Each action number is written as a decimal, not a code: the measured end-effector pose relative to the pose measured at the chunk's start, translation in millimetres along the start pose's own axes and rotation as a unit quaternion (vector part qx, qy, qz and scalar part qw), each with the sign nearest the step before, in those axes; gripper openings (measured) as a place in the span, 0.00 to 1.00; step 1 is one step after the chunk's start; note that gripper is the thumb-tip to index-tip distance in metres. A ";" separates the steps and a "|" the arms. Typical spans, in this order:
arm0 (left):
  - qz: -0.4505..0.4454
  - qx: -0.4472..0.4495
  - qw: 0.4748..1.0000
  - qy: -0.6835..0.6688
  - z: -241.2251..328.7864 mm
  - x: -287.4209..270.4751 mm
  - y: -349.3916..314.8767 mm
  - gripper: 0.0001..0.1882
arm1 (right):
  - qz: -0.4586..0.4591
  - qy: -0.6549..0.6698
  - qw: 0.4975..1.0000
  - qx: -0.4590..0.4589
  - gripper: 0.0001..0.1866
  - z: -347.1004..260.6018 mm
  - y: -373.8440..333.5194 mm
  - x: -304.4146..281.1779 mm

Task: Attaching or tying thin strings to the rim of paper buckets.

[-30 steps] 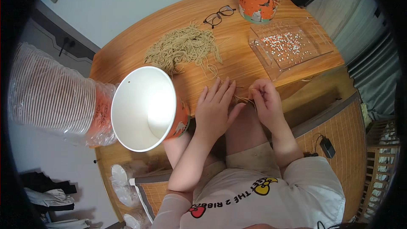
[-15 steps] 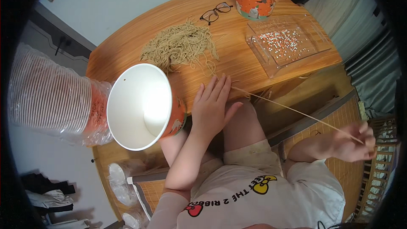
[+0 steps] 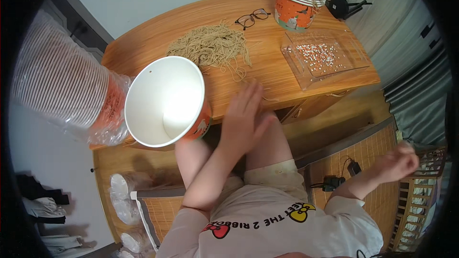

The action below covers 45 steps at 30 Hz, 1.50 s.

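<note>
Head view: the left hand (image 3: 243, 114) is held over the near edge of the wooden surface (image 3: 275, 67), its grip wide, fingers extended and blurred. The right hand (image 3: 399, 163) is held well out to the right, fingers curled; whether anything is held in its grip cannot be told. A tan cord pile (image 3: 210, 45) is seen on the surface near the white-lined bucket (image 3: 165, 98); a loose strand (image 3: 270, 99) is noted beside the left hand.

Worn: white shirt (image 3: 260, 239), beige shorts (image 3: 277, 177).
Sleeves (image 3: 180, 233) short; chest print comprises black lettering (image 3: 273, 221) between a red bow (image 3: 220, 231) and a yellow bow (image 3: 299, 214).
</note>
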State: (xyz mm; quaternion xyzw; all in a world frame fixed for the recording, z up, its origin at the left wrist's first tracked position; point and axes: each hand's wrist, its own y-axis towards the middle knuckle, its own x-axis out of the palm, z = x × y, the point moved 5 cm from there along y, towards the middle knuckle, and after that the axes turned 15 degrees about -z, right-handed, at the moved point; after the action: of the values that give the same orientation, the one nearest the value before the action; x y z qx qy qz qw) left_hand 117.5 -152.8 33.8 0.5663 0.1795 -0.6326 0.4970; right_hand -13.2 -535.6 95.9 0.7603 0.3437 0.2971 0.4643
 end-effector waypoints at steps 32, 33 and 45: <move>0.121 -0.155 0.906 -0.376 -15.9 -77.1 -135.5 0.05 | -0.580 0.226 0.782 0.044 0.09 -103.1 -111.2 330.4; 0.125 -0.141 0.911 -0.366 -16.3 -79.1 -135.2 0.06 | -0.581 0.225 0.781 0.044 0.09 -102.8 -113.9 331.4; 0.178 -0.079 0.938 -0.287 -10.3 -102.1 -135.5 0.07 | -0.552 0.382 0.730 0.129 0.11 -112.8 -101.9 340.0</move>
State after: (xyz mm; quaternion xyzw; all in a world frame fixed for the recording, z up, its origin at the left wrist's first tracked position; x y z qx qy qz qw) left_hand -3.5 -41.5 76.6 0.3419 -0.0251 -0.6533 0.6750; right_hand 74.4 -173.6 92.5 0.3113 0.8862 0.2070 0.2738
